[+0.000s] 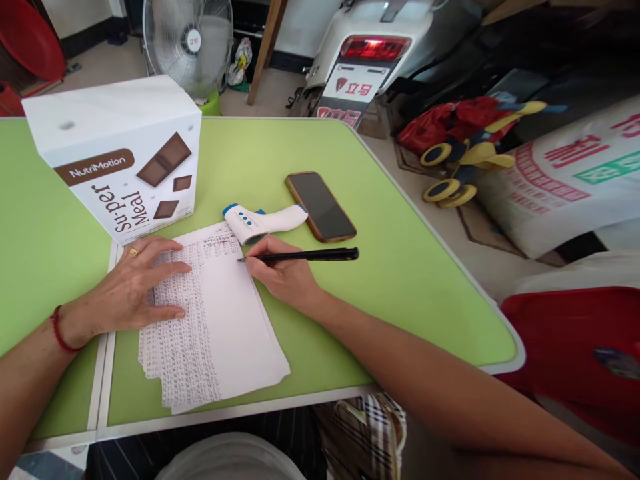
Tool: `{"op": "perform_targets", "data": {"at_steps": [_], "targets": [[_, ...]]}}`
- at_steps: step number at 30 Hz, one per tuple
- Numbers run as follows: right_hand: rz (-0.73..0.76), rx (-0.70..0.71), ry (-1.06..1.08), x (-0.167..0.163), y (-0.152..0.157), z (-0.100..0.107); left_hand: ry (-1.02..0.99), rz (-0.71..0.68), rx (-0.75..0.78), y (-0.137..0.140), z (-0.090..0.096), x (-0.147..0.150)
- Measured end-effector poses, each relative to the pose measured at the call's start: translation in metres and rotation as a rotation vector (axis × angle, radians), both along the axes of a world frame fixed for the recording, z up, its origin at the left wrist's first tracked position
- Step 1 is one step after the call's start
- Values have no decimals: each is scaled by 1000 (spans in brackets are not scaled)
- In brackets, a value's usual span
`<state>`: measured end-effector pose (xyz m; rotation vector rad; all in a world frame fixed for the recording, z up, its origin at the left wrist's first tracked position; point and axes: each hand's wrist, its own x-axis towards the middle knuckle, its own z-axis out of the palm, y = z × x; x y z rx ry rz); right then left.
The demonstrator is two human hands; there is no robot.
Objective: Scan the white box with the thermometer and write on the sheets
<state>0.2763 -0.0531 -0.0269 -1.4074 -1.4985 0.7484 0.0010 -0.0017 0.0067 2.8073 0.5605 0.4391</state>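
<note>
A stack of paper sheets lies on the green table, its left part filled with rows of small handwriting and its right part blank. My left hand rests on the written side with fingers spread. In my right hand is a black pen, pinched near its tip, which points at the sheet's upper right. Whether the tip touches the paper I cannot tell. Just beyond that hand, a white and blue infrared thermometer lies by the top of the stack. A smartphone in a brown case sits to its right.
A white NutriMotion box stands behind my left hand. The green table has a pale metal edge and a seam at left. Beyond it are a fan, a scooter, a toy tricycle and a large sack.
</note>
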Motion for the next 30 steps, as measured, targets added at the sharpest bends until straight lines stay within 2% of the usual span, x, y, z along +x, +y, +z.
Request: {"op": "perform_targets", "data": {"at_steps": [14,19,25,30], "targets": [[14,9,9,0,-1,2,10,-6,-37,0,1,0],[-23,59,2,0,1,0,20,0,-54,0,2,0],[30,21,-19,1,0,3,25,5,-51,1,1,0],[16,27,-18,1,-1,4,26,9,-58,0,2,-1]]}}
